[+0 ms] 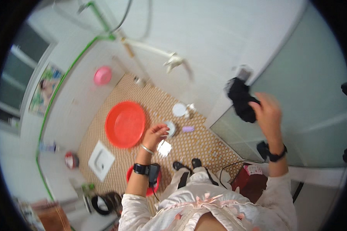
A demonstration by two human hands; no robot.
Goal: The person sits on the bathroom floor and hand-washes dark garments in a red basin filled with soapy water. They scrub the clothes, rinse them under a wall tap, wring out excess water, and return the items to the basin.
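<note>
My right hand (267, 114) is raised at the right, its thumb and fingers gripping one end of a bunched black cloth (242, 101). The cloth's far end lies against a small metal fitting (244, 72) on the white wall, beside a frosted glass panel (303, 95). Whether the cloth touches the fitting is unclear. Over the tiled floor (202, 144) my left hand (154, 135) hovers with loosely bent fingers and nothing visible in them. Behind its fingertips shows a pale blue round container (170, 129), partly hidden.
A large red basin (125, 124) stands left of my left hand, with a squat toilet pan (101, 160) nearby. White round lid (179, 110) and lilac item (188, 129) lie on the floor. A smaller red basin (129, 174) sits under my left forearm. A dark cable (228, 166) trails at right.
</note>
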